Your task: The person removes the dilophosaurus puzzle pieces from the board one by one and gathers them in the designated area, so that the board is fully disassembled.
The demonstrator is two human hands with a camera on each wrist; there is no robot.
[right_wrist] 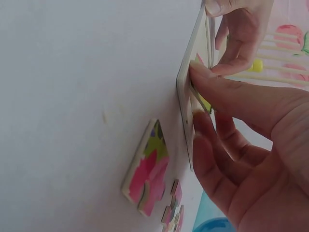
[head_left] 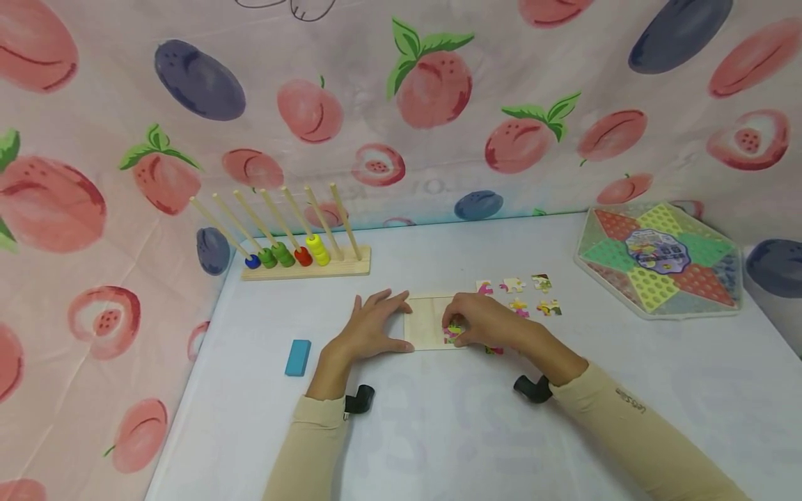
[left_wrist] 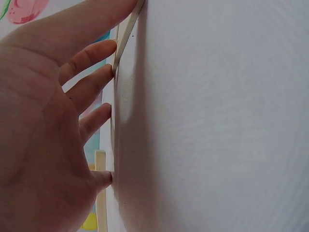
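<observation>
A pale wooden puzzle board (head_left: 421, 327) lies flat on the white table. My left hand (head_left: 371, 327) spreads its fingers at the board's left end, thumb at the near corner and fingertips toward the far corner. In the left wrist view, that hand (left_wrist: 53, 116) has its fingers fairly straight. Over the board's right part, my right hand (head_left: 485, 321) pinches a colourful puzzle piece (head_left: 452, 330) between thumb and fingers. The right wrist view shows this piece (right_wrist: 204, 102) tilted against the board (right_wrist: 183, 82); its exact fit is hidden by the fingers.
Several loose puzzle pieces (head_left: 514, 285) lie right of the board; one pink-green piece (right_wrist: 150, 169) is close to the right hand. A blue block (head_left: 297, 358) lies at left. Behind stand a peg rack with coloured beads (head_left: 307, 268) and, at right, a hexagonal board-game box (head_left: 658, 261).
</observation>
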